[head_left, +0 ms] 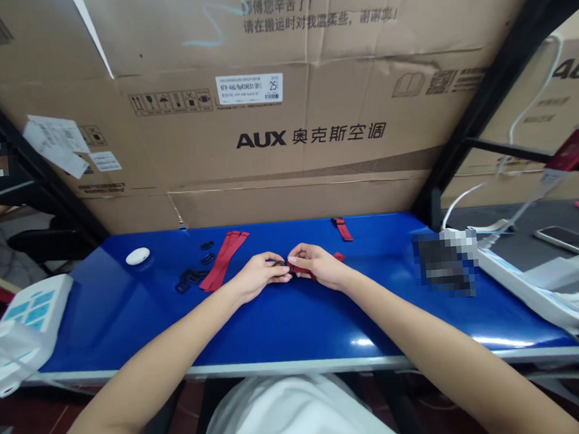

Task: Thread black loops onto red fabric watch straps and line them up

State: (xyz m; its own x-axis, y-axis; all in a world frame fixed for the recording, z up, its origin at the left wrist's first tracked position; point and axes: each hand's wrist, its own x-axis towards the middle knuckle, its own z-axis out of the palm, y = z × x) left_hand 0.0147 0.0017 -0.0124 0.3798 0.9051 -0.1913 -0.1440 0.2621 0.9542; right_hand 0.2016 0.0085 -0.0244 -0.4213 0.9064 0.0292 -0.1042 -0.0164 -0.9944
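Note:
Over the middle of the blue table, my two hands meet fingertip to fingertip. My left hand pinches a small black buckle, mostly covered by the fingers. A red webbing strap is gripped in my right hand, its end close against the buckle; whether it passes through cannot be seen. Left of my hands lie several red straps in a bundle, with a pile of black buckles beside them. Farther back, a short red strap has a black buckle at its upper end.
A white round object lies at the back left of the blue table. White power strips with cables edge the right side. A blue-and-white panel stands at left. A large cardboard box walls off the back. Another person sits far left.

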